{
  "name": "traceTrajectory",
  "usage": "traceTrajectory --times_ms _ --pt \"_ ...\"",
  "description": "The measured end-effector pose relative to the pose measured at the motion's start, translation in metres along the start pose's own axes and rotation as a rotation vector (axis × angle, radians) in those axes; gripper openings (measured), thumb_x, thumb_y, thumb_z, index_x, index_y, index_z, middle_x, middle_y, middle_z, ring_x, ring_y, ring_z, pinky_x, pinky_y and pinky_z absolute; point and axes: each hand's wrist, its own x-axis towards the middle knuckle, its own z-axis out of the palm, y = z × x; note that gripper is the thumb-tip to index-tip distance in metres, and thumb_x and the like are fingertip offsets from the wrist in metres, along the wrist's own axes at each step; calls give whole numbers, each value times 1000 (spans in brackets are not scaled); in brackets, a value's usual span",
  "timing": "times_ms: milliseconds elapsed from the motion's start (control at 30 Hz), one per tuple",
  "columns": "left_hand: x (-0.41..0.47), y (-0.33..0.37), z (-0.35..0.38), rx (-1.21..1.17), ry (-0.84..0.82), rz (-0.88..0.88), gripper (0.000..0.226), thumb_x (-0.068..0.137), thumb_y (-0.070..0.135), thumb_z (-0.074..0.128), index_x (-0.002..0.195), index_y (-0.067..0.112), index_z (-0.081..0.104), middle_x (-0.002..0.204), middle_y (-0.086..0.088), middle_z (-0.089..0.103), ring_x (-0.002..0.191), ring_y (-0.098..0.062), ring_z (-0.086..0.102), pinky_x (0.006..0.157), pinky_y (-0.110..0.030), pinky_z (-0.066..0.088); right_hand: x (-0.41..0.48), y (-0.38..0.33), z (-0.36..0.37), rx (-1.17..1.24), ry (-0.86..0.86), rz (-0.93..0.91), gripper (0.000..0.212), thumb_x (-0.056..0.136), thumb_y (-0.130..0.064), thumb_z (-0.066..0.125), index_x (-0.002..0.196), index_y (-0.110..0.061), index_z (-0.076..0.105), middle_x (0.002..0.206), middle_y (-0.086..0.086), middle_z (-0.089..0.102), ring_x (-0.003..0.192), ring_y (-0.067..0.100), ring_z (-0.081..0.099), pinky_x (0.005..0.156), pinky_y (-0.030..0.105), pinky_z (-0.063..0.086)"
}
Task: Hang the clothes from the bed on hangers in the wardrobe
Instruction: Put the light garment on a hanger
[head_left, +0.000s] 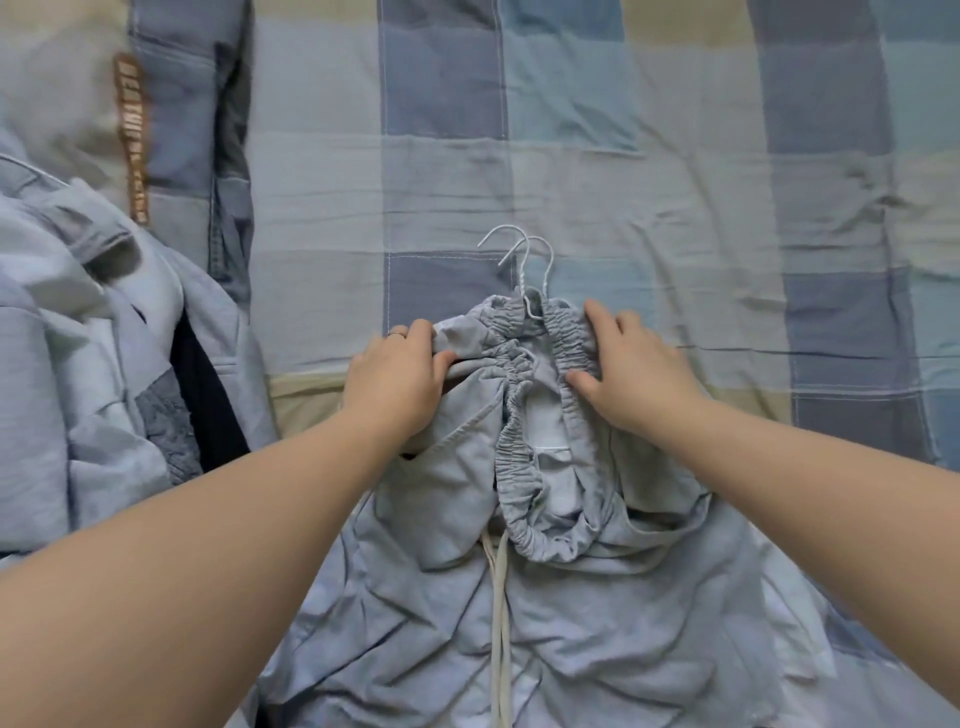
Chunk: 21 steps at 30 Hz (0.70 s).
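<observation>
Light grey drawstring trousers (561, 587) lie on the bed in front of me, waistband towards the far side. Two white wire hanger hooks (524, 265) stick out from the elastic waistband; the rest of the hangers is hidden inside the cloth. My left hand (397, 376) grips the left side of the waistband, thumb and fingers curled into the fabric. My right hand (631, 366) holds the gathered elastic on the right, thumb under it and fingers over it. A pale drawstring (498, 618) trails down the middle of the trousers.
A heap of other clothes (104, 374), pale blue and grey with a dark piece in it, lies at the left. Denim with a brown lettered strip (132, 140) lies at the far left. The checked blue and beige bedcover (649, 171) spreads beyond and to the right.
</observation>
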Motion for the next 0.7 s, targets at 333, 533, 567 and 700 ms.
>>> traceTrajectory --times_ms 333,533,567,700 --pt "-52 6 -67 -190 30 54 23 104 33 43 89 17 49 94 -8 57 95 -34 54 80 -46 44 -48 2 -63 257 9 -15 34 95 -42 57 118 -16 52 104 6 60 97 29 57 79 41 45" --pt "-130 40 -152 -377 -45 38 18 99 30 57 98 13 61 99 -8 66 95 -28 58 79 -39 45 -159 2 -134 387 81 36 28 96 -40 56 90 -12 56 85 2 55 84 25 53 68 37 37" --pt "-145 46 -167 -409 -45 46 17 98 30 58 99 14 62 99 -7 67 96 -28 60 82 -42 48 -182 0 -142 410 104 57 29 96 -39 57 86 -11 56 83 4 56 83 27 53 68 38 38" --pt "-209 66 -220 -461 -55 105 13 96 30 63 97 17 63 91 -1 69 91 -24 63 82 -44 52 -272 -13 -173 485 171 159 26 95 -38 58 90 -13 60 85 6 56 85 28 53 72 38 41"
